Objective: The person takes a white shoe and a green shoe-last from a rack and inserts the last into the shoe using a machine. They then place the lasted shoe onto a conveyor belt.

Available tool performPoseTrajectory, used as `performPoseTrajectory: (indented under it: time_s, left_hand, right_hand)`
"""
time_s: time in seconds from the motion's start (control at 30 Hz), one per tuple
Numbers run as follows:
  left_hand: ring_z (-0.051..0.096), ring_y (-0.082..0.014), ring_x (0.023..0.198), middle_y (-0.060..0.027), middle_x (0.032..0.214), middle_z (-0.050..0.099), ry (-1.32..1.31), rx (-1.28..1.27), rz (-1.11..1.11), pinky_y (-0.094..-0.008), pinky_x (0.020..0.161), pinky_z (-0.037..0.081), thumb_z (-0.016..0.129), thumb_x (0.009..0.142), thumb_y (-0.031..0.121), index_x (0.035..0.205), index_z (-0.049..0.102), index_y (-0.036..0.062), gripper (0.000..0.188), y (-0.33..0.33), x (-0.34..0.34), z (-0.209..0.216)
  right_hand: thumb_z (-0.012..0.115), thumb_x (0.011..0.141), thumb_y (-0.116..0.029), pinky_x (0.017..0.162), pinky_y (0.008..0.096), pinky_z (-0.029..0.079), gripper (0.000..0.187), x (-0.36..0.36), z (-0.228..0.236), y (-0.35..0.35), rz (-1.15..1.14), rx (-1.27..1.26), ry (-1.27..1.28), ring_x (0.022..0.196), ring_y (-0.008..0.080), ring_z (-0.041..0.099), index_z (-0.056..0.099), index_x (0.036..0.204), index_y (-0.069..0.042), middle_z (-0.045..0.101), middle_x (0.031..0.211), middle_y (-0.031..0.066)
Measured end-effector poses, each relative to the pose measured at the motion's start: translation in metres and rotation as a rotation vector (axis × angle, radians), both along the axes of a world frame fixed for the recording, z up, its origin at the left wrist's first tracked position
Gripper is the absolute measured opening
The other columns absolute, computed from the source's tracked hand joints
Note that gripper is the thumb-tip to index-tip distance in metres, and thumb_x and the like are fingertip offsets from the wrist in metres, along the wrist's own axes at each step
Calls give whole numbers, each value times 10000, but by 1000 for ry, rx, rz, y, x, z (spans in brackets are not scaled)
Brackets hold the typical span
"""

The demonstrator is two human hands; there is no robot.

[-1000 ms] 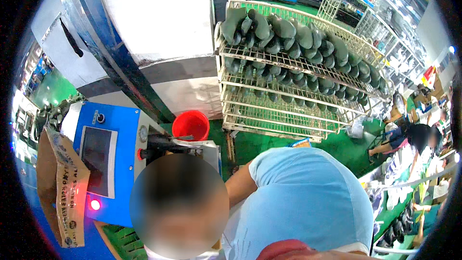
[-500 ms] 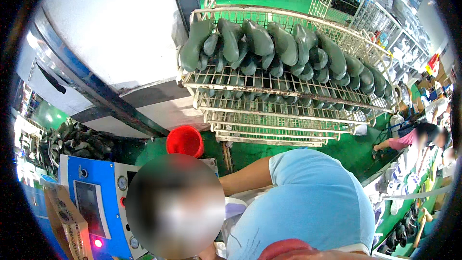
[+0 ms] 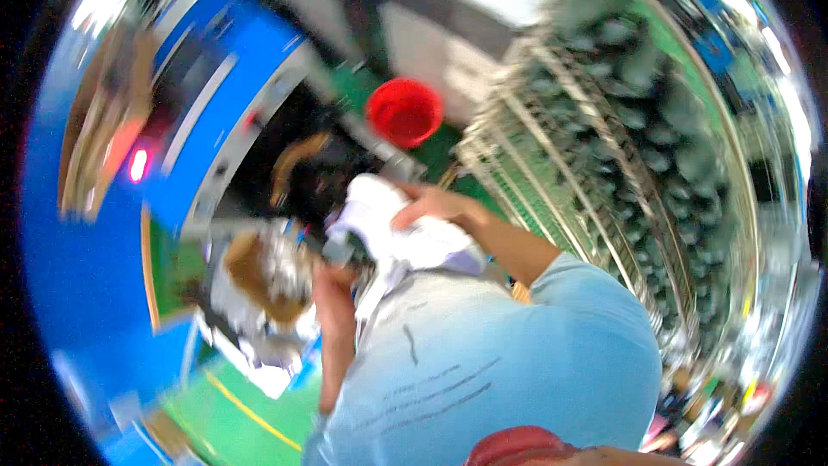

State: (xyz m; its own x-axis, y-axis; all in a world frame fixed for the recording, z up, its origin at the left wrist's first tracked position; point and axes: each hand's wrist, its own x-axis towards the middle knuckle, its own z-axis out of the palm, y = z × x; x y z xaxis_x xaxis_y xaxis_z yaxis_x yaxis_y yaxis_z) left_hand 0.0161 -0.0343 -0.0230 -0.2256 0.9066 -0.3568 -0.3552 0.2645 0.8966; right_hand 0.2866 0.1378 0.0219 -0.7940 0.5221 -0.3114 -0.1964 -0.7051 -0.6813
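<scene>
Head view, badly blurred: a white shoe was held in front of the light-blue shirt, between the two hands! From its upper right it was gripped by the right hand, with bent fingers laid over it. Just off its lower left the left hand was seen; whether that one was closed on anything could not be told. Beyond both, a red bucket was spotted.
</scene>
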Motion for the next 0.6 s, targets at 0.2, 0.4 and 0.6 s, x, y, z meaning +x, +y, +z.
performPoseTrajectory:
  time_s: [0.2,0.4,0.6]
  left_hand:
    - [648,-213,1025,-70,1172,618,-435,-298,33,-385,852,561,589,1020,256,1300,507,72,346,45,41,57]
    - [591,-120,952,-43,1043,630,-147,-45,135,-289,851,502,589,1029,183,1206,520,37,239,27,26,3]
    - [527,-89,980,-17,1092,614,-88,-62,-50,-249,902,426,549,1051,207,1213,533,43,230,35,11,14]
  right_hand:
    - [810,755,-56,983,344,500,861,-20,-19,-5,67,-48,-215,1133,225,632,411,1518,-60,625,1314,98]
    - [797,763,-55,987,333,488,842,-41,-42,5,-126,134,-358,1136,211,623,412,1511,-21,619,1328,104]
    - [831,752,-170,1025,350,461,951,-84,-19,46,-156,787,-698,1226,278,593,338,1554,-34,538,1438,178]
